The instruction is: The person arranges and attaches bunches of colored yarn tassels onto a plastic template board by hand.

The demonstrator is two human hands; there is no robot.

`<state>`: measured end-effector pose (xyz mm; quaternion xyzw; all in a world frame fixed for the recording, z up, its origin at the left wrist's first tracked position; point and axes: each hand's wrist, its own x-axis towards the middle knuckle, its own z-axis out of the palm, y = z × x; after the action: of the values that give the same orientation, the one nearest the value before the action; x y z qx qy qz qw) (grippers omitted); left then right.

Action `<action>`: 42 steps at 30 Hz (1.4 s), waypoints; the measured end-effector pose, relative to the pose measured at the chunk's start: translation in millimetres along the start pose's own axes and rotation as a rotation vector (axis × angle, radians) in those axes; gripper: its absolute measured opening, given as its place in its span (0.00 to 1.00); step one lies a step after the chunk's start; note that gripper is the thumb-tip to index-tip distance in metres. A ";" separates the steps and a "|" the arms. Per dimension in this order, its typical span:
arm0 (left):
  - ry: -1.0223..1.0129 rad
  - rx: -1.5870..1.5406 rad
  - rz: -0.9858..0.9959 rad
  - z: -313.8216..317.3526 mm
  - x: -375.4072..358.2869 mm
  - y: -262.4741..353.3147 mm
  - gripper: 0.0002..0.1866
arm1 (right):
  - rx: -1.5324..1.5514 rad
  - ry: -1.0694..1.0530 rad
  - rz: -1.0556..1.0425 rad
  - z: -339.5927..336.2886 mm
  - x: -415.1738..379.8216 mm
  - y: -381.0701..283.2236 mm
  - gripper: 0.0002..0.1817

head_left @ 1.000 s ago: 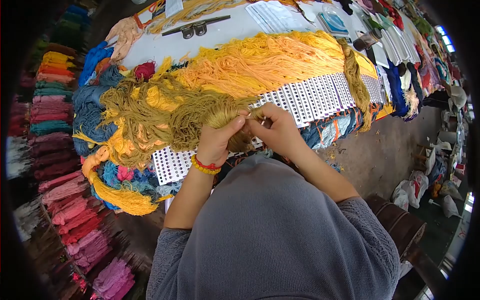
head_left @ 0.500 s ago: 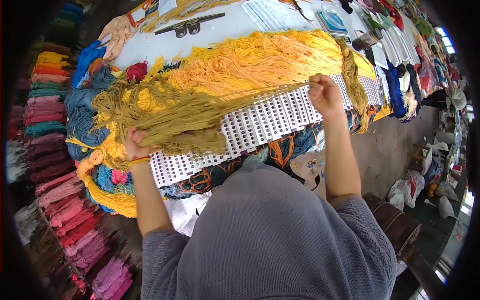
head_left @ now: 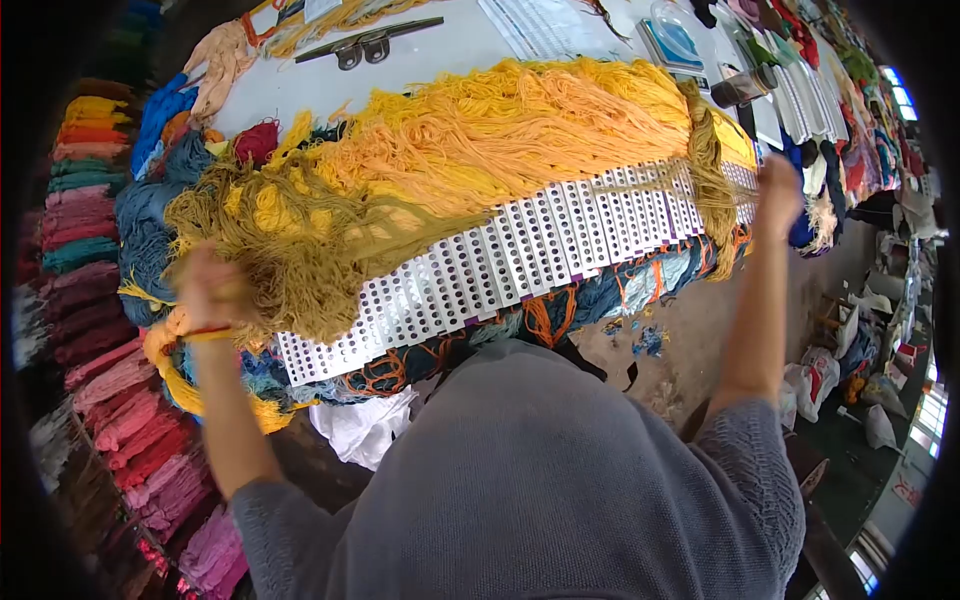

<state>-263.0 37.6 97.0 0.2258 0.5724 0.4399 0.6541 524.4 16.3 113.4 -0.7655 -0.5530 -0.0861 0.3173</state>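
My left hand (head_left: 212, 285) is smeared by motion at the left end of a tangled olive yarn bundle (head_left: 310, 255); its fingers cannot be made out. Far to the right, my right hand (head_left: 778, 195) is raised beyond the perforated white strips (head_left: 520, 245), its fingers closed and blurred. Faint olive strands (head_left: 640, 185) stretch over the strips towards it; what it holds is too blurred to tell. Yellow and orange yarn (head_left: 500, 130) lies along the strips' far side. Another olive skein (head_left: 706, 170) hangs across their right part.
On the white table (head_left: 400, 80) are a black clip bar (head_left: 370, 42), printed paper (head_left: 535, 28), a blue-edged scale (head_left: 672, 45) and a dark jar (head_left: 743, 87). Coloured yarn (head_left: 110, 360) hangs at left. Bags (head_left: 815, 385) lie on the floor at right.
My right hand has moved far right, and my left hand has moved left. The olive bundle is spread lower and further left, no longer stretched tight between my hands.
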 end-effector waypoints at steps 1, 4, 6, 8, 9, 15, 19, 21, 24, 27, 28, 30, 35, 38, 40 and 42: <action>-0.294 -0.359 -0.202 67.8 -4.8 -28.3 0.11 | -0.051 -0.074 -0.193 34.5 -28.6 -25.7 0.07; -0.362 -0.346 -0.275 196.2 15.8 -133.3 0.12 | 0.746 -0.637 0.449 113.7 -109.2 -120.6 0.11; -0.359 -0.011 -0.294 250.6 20.8 -177.3 0.21 | 0.639 -0.818 0.356 145.8 -146.2 -153.8 0.10; -0.299 0.097 -0.349 286.5 26.0 -207.1 0.20 | 0.613 -0.816 0.021 160.6 -164.9 -171.1 0.09; -0.280 0.146 -0.344 296.5 26.8 -215.6 0.19 | 0.608 -0.834 -0.038 162.6 -167.3 -177.3 0.09; -0.184 0.315 -0.299 321.5 46.0 -228.0 0.11 | 0.388 -0.841 -0.235 176.4 -166.9 -182.2 0.08; -0.111 0.314 -0.238 333.3 49.8 -234.2 0.05 | 0.093 -0.961 -0.420 170.4 -160.7 -189.8 0.13; -0.109 0.285 -0.220 335.3 50.1 -237.2 0.04 | 0.029 -0.997 -0.420 167.4 -158.8 -192.5 0.15; -0.088 0.299 -0.092 336.8 48.3 -236.2 0.04 | -0.003 -1.014 -0.456 168.2 -157.9 -193.2 0.18; -0.165 0.245 -0.050 334.2 50.4 -240.5 0.03 | 0.017 -1.000 -0.456 165.6 -158.5 -193.4 0.17; -0.163 0.217 -0.035 332.0 55.7 -248.7 0.03 | 0.011 -0.976 -0.473 165.9 -159.9 -192.7 0.17; -0.163 0.188 -0.023 327.2 63.8 -264.1 0.03 | 0.003 -0.954 -0.489 166.2 -161.1 -192.1 0.16; -0.126 0.248 -0.010 325.3 61.2 -262.9 0.03 | 0.100 -1.001 -0.262 169.6 -159.3 -195.1 0.11; -0.127 0.314 0.112 329.7 53.4 -250.9 0.08 | 0.282 -0.992 -0.093 174.6 -155.2 -193.6 0.13; -0.109 0.470 0.105 326.8 55.9 -249.9 0.09 | 0.260 -1.036 -0.028 161.2 -149.7 -199.4 0.15; -0.104 0.711 0.003 325.3 53.5 -235.6 0.11 | 0.206 -1.105 0.054 151.4 -142.0 -202.8 0.16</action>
<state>117.6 29.5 -41.8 0.4622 0.6551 0.2023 0.5624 255.4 29.6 5.4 -0.6756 -0.6230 0.3904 0.0555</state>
